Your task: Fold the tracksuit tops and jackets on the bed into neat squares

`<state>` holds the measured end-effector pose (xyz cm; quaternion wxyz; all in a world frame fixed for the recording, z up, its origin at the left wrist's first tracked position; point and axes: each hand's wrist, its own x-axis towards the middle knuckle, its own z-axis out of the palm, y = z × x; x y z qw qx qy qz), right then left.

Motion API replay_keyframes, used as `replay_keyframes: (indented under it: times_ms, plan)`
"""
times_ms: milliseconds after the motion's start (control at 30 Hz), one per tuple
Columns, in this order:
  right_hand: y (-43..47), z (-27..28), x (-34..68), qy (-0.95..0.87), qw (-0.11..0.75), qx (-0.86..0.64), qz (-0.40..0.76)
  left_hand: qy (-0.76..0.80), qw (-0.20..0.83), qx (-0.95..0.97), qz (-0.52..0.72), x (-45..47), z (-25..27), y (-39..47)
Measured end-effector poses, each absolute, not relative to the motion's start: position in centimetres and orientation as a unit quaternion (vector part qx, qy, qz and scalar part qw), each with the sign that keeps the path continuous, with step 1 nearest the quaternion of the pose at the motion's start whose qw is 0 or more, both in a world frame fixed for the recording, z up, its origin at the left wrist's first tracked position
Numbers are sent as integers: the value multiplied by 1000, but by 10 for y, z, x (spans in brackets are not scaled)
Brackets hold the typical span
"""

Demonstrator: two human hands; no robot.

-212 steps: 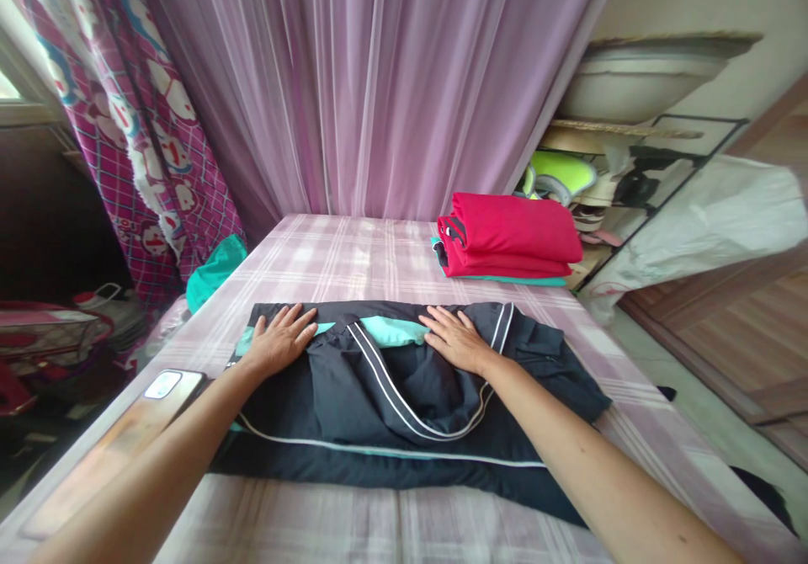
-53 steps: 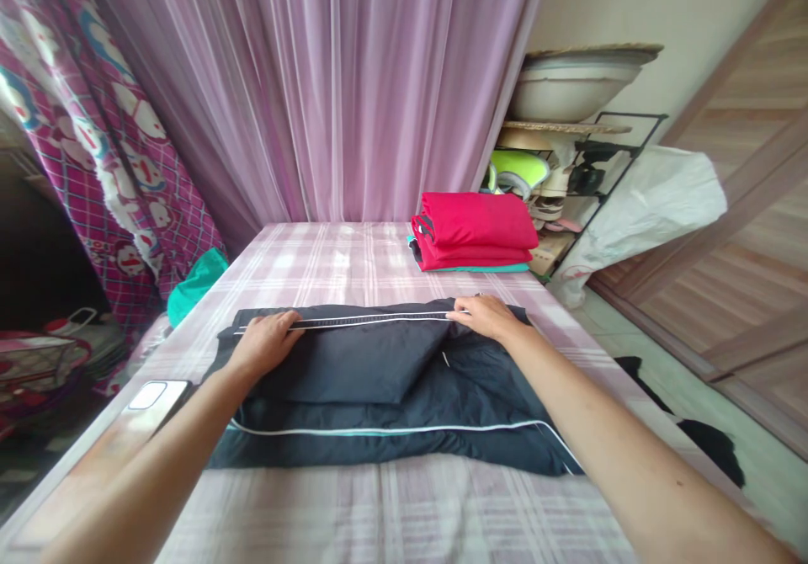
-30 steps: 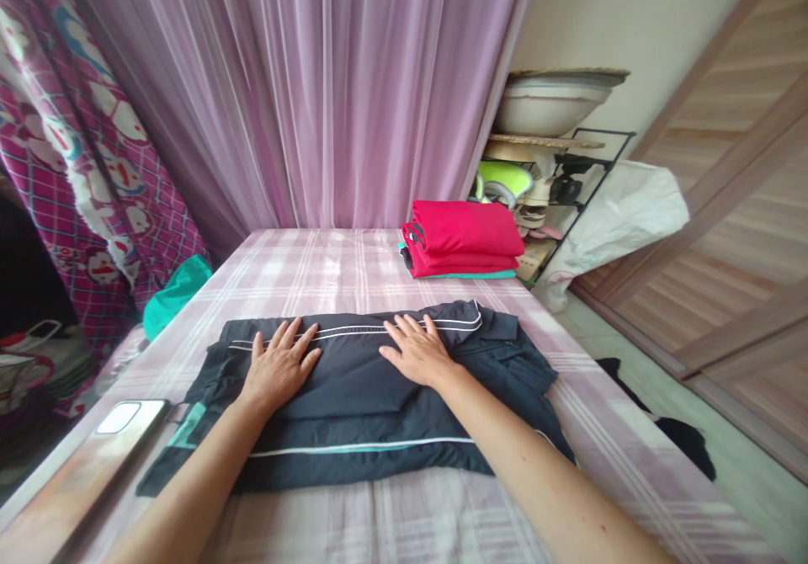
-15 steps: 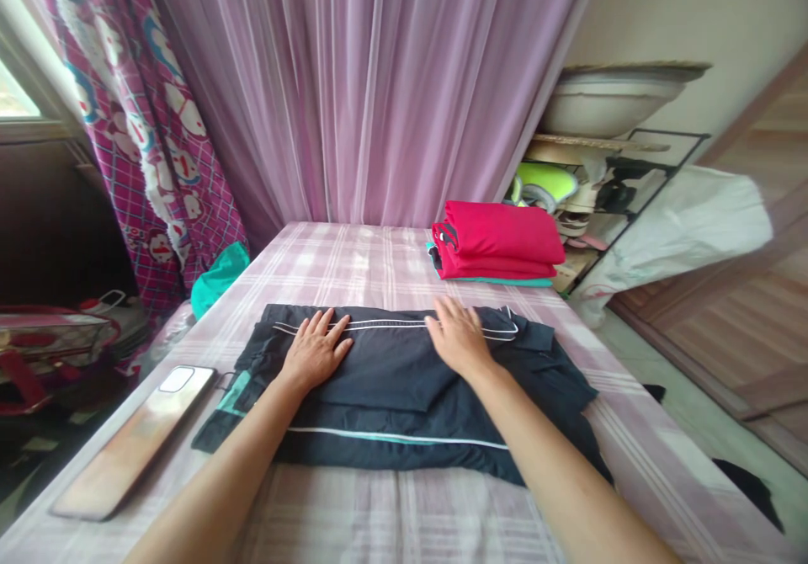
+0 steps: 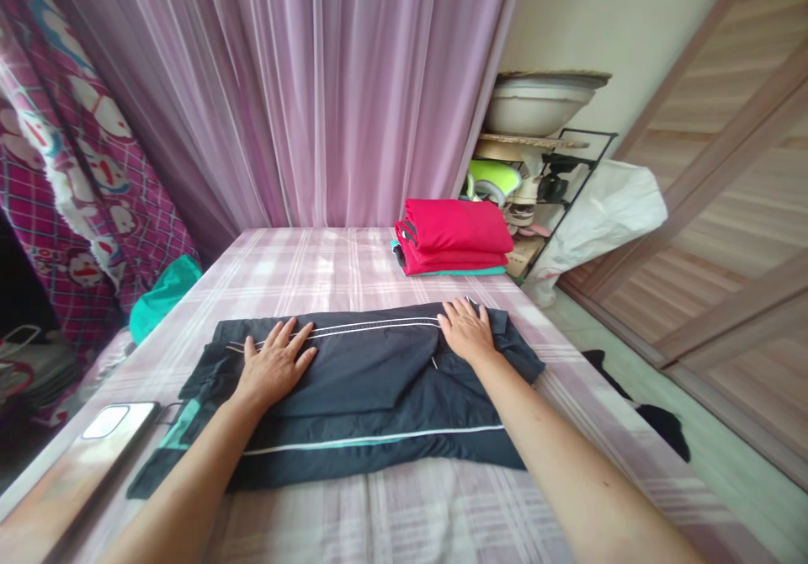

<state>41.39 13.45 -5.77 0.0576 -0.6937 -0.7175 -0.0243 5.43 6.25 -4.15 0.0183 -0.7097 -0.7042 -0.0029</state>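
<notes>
A dark navy sports garment with white piping and a teal patch at its left end lies folded lengthwise on the checked tablecloth. Its exact kind is hard to tell. My left hand rests palm down on its left part, fingers spread. Toward the far right end, my right hand presses flat on the cloth with its fingers apart. Small creases show in the fabric just left of that hand. The lower right part of the garment is partly hidden behind my right forearm.
A folded pile of red cloth with teal beneath it sits at the far right of the table. A phone lies face down at the left edge. Beyond are a purple curtain and a rack with a pale basin.
My right hand has slid right along the garment, and creases have formed beside it. My left hand stays spread on the left part. The view has turned to the right.
</notes>
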Motion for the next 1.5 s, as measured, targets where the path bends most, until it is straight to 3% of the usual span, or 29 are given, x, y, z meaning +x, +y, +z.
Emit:
replay_keyframes:
  times_ms: [233,433,633,800,967,1100,1267,1333,1500]
  plan:
    - [145,-46,460,-694,165,-701,-11,-705,30,-709,1,56,-41,62]
    - [181,-29,504,-734,91,-666,97,-704,48,-709,1,55,-43,61]
    - [194,-27,504,-821,57,-564,63,-704,50,-709,-1,54,-43,62]
    - [192,-38,521,-719,102,-688,-18,-705,54,-707,12,53,-44,63]
    - [179,-49,546,-663,104,-741,-27,-704,59,-708,15,52,-46,63]
    - [175,-25,526,-663,172,-728,-36,-706,56,-706,19,53,-44,63]
    - [175,23,444,-762,258,-592,-41,-709,46,-703,22,55,-42,63]
    - [170,22,415,-804,233,-546,-31,-709,44,-704,18,55,-42,63]
    - [152,-34,402,-778,38,-627,16,-707,40,-706,-2,55,-44,62]
